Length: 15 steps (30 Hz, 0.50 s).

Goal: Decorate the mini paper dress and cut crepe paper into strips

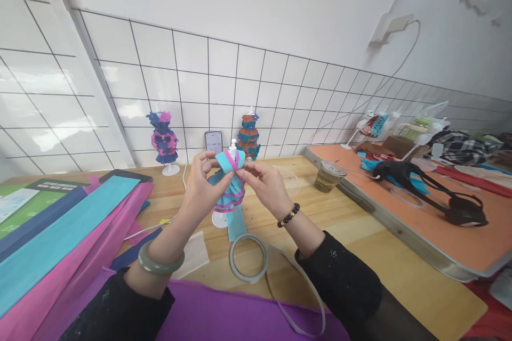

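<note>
A miniature dress form [233, 145] on a white round base stands in front of me, dressed in a turquoise dress [235, 187] with pink and purple bands. My left hand [208, 178] closes on the left side of the dress, thumb pressed at the crossed bands of the bodice. From the other side, my right hand [264, 184] pinches the front of the same dress, fingertips close to the left thumb. Below it a turquoise strip [237, 224] lies on the wooden table [332, 234], beside a roll of tape [248, 279].
Two more dressed forms, one navy and pink [164, 138], one brown and teal [248, 130], stand by the tiled wall with a phone [213, 141]. Crepe paper sheets [80, 224] lie left. On the right are a plastic cup [330, 177] and an orange board [436, 240] with black straps [432, 192].
</note>
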Each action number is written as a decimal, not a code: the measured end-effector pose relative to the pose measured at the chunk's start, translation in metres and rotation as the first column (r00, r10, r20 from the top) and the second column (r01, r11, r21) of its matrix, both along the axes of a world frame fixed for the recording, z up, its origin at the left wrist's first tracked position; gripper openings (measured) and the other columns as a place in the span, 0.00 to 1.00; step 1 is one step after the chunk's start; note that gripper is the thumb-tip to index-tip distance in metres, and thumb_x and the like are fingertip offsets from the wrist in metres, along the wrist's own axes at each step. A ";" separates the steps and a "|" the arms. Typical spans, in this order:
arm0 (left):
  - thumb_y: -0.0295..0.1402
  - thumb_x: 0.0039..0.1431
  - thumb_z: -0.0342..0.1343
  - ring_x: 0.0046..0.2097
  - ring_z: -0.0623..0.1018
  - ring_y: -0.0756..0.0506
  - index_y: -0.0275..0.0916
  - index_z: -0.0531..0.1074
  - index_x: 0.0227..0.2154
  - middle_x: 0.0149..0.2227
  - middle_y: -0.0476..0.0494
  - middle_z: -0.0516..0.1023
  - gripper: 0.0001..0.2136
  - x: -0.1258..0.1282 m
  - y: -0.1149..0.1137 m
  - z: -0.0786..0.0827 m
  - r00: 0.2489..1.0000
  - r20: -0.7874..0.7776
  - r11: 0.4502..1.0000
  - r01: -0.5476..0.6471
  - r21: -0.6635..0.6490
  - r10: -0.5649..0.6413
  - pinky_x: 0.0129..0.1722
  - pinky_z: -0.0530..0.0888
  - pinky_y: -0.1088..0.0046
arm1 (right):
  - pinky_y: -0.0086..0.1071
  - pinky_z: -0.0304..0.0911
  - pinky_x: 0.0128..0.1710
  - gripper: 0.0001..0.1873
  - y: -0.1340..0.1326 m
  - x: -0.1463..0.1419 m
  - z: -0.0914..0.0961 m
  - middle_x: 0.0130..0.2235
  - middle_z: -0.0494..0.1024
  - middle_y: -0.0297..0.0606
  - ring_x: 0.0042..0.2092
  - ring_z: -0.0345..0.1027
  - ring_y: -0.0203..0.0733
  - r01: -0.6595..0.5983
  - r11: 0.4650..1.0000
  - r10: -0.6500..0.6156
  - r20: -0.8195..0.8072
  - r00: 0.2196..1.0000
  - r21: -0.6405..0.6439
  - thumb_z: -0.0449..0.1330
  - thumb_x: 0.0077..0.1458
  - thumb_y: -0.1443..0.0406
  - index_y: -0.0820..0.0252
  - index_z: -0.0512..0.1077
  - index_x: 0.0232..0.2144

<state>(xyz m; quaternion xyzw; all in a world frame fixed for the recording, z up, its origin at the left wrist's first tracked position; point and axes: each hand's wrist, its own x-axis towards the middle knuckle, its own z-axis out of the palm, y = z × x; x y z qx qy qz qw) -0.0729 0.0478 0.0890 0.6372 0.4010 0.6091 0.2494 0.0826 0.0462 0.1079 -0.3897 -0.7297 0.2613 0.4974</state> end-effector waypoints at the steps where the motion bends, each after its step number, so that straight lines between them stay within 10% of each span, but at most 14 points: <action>1: 0.34 0.48 0.58 0.45 0.74 0.43 0.42 0.56 0.47 0.38 0.44 0.75 0.23 0.000 0.000 0.000 1.000 0.006 1.000 0.011 -0.002 -0.011 0.35 0.72 0.69 | 0.29 0.63 0.30 0.11 0.001 0.000 0.000 0.32 0.75 0.37 0.31 0.66 0.35 -0.010 1.000 0.010 -0.018 1.000 -0.004 0.55 0.54 0.60 0.60 0.74 0.34; 15: 0.34 0.47 0.60 0.44 0.75 0.43 0.42 0.57 0.46 0.37 0.43 0.76 0.24 0.000 0.002 -0.001 0.997 0.051 0.998 0.055 -0.005 -0.055 0.38 0.72 0.66 | 0.28 0.61 0.28 0.12 0.009 0.005 -0.008 0.28 0.72 0.33 0.27 0.62 0.33 -0.029 0.999 0.027 -0.070 0.997 -0.021 0.62 0.47 0.59 0.60 0.73 0.33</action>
